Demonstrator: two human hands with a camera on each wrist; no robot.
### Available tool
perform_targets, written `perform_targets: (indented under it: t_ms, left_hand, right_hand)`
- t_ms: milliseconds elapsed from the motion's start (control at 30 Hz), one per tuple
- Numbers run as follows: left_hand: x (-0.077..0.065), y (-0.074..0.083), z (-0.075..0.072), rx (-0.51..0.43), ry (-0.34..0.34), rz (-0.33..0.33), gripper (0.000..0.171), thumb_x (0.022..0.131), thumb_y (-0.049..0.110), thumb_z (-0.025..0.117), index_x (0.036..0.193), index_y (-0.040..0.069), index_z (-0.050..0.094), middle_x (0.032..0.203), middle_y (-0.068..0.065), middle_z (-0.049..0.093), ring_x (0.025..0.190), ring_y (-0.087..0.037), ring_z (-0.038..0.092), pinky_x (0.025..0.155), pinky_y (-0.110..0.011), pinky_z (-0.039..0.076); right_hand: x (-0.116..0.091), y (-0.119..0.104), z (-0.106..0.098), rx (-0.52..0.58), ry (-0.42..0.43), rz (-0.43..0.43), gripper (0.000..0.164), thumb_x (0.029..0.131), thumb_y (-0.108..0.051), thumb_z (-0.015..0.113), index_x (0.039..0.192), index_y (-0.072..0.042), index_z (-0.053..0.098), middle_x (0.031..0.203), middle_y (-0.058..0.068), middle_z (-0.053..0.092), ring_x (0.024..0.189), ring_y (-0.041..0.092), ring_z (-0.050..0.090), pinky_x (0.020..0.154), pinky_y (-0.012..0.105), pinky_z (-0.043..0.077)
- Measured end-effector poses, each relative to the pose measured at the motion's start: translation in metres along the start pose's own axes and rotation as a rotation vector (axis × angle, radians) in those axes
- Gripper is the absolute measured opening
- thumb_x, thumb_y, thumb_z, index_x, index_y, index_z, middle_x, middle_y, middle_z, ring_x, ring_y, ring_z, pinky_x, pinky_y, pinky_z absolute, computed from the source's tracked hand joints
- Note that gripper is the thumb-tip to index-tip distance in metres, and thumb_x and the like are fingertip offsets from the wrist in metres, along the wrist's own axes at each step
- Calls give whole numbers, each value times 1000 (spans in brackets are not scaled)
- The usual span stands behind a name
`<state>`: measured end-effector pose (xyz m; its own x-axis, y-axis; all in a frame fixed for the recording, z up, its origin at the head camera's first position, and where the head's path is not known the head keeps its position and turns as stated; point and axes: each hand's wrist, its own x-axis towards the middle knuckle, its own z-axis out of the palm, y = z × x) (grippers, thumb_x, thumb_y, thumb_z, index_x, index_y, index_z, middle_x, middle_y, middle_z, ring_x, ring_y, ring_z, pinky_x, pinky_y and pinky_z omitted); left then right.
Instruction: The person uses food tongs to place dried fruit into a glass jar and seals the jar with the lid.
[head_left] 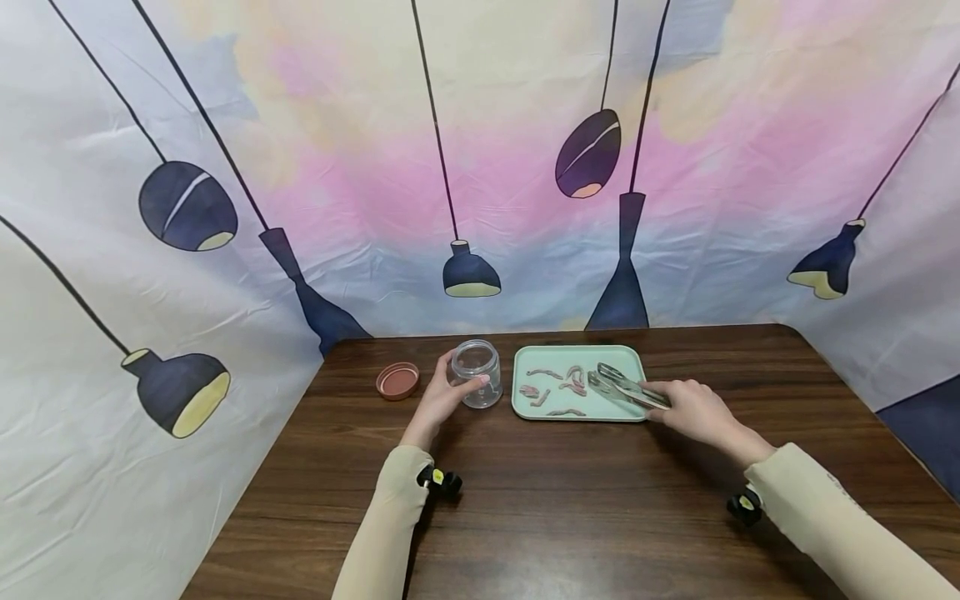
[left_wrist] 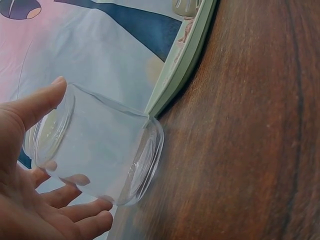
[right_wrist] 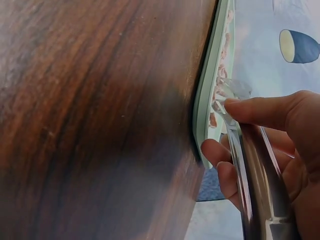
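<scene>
My left hand point(head_left: 439, 402) holds a clear, lidless jar point(left_wrist: 107, 142) upright on the table, thumb on one side near the rim and fingers round the other. Just right of the jar lies a pale green tray point(head_left: 536, 353) with several thin pinkish strips point(head_left: 576, 380), perhaps meat, scattered on it. Over the tray's right side, my right hand point(head_left: 693, 412) grips metal tongs point(right_wrist: 262, 177), thumb on one arm and fingers round the other. The tongs' tips point(head_left: 602, 380) point left, close to the strips; whether they touch the tray I cannot tell.
A reddish-brown lid point(head_left: 397, 380) lies on the dark wooden table point(head_left: 570, 508), left of the jar. Behind the table hangs a cloth point(head_left: 360, 217) printed with lamps. Small black wrist cameras sit at both cuffs.
</scene>
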<state>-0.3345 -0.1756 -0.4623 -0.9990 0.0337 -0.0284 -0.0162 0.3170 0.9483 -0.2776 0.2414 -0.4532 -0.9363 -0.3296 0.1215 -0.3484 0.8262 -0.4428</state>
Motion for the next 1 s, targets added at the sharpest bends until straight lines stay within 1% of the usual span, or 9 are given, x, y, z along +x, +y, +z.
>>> perform_targets:
  t_ms: [200,333,533,700,867,1000]
  left_hand:
    - [1,1,3,3,9,9,98,83,43,83,159,18,25,161,-17,28,143,-44,34,111,-58,33]
    - [1,1,3,8,9,18,99,82,45,83,158,17,26,161,-17,27,142,-44,36,111,-58,34]
    - [-2,2,1,41,21,16,98,82,47,83,157,17,27,160,-17,30,140,-44,39,109,-58,36]
    - [-5,4,0,75,20,30,96,82,48,82,156,16,29,157,-19,35,139,-43,41,108,-58,37]
    - [-9,2,-1,91,2,65,95,83,49,81,155,15,29,153,-20,40,138,-43,42,108,-58,38]
    - [-18,0,-4,86,-22,81,92,85,43,81,155,15,29,150,-22,43,137,-46,43,105,-59,39]
  right_hand:
    - [-2,1,0,26,5,8,49,92,-16,74,139,-6,62,44,-7,35,44,8,19,44,27,22]
    - [-2,1,0,17,14,8,47,92,-14,73,138,-9,64,44,-9,32,43,7,18,44,26,22]
    - [0,-3,1,6,28,-21,45,92,-11,71,137,-8,65,45,-8,34,44,7,19,45,27,23]
    - [0,-4,1,-2,28,-13,44,93,-12,71,137,-8,64,45,-7,35,44,8,19,45,27,23]
    - [-1,-3,2,-7,50,0,44,93,-12,72,136,-10,66,44,-6,37,44,8,19,45,27,24]
    - [-3,-5,5,1,48,-17,43,92,-13,72,135,-9,66,47,-5,42,45,8,22,47,29,27]
